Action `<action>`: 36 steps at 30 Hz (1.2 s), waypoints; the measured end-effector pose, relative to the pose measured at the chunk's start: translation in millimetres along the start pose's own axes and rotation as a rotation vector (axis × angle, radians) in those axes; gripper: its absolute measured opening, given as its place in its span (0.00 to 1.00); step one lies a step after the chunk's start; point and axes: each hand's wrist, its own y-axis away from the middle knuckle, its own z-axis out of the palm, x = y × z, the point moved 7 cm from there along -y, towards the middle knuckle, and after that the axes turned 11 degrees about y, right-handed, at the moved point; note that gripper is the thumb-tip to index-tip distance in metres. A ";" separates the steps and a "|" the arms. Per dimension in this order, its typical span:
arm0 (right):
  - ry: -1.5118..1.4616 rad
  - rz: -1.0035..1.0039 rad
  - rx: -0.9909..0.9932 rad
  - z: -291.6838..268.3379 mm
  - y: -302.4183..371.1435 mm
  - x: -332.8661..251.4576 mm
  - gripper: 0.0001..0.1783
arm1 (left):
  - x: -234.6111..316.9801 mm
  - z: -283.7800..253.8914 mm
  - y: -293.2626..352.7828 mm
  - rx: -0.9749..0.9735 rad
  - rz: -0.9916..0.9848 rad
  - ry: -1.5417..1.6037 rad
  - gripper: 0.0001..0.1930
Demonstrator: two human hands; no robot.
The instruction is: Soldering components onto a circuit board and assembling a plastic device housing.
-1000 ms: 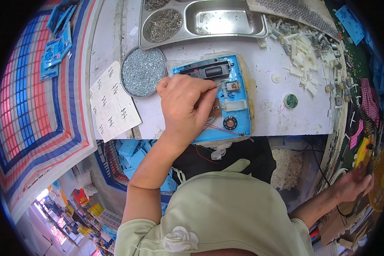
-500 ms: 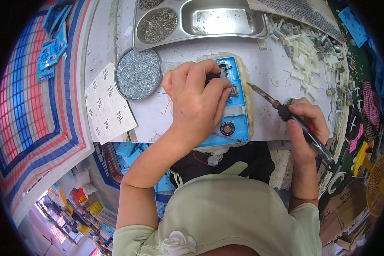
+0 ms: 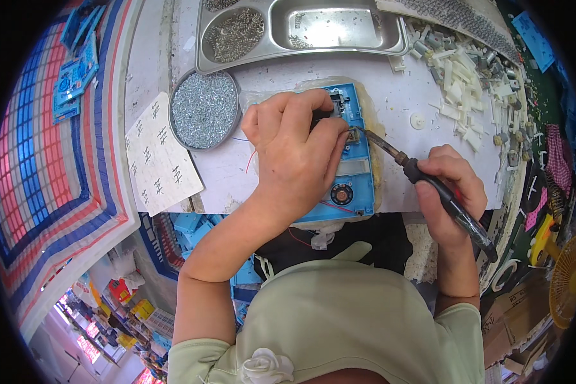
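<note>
left hand (image 3: 297, 153) laid palm-down over the blue plastic casing (image 3: 355, 185), fingers curled and pressing onto its far part; whether anything small was pinched under the fingertips could not be told. right hand (image 3: 451, 192) closed in a fist around the dark handle of a soldering iron (image 3: 422, 179), gripped like a pen, with the metal tip pointed left and far, touching the casing's inside just beside the left hand's fingertips.

casing lay open-side up at the near edge of the white worktop (image 3: 397, 96), on a yellowish pad, straight ahead of the body. showed a small round black speaker (image 3: 342, 193) at its near end and thin red wires trailing over the table's near edge.

far left of the casing, a round tin of small silvery screws (image 3: 204, 109). beyond that, at the far edge, a steel compartment tray (image 3: 301, 29) with more metal bits in its left section and a nearly bare, shiny right section. left of the tin, a white paper sheet (image 3: 157, 157) with handwritten marks, hanging partly off the table. to the right, a scatter of white plastic pieces (image 3: 467, 83). far left, a striped red, white and blue woven sheet (image 3: 51, 192) with blue parts on it. far right, near corner, a yellow fan (image 3: 566, 281).
</note>
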 end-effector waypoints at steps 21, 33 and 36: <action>-0.019 0.048 -0.017 0.9 2.3 4.1 0.13 | 0.1 0.0 1.4 0.014 0.016 -0.009 0.10; -0.026 0.052 -0.020 -1.9 2.4 4.1 0.13 | 0.1 -0.2 1.4 0.021 0.012 -0.005 0.10; -0.013 0.048 -0.002 -3.5 2.4 3.5 0.13 | 0.2 -0.8 1.2 0.018 0.012 -0.002 0.10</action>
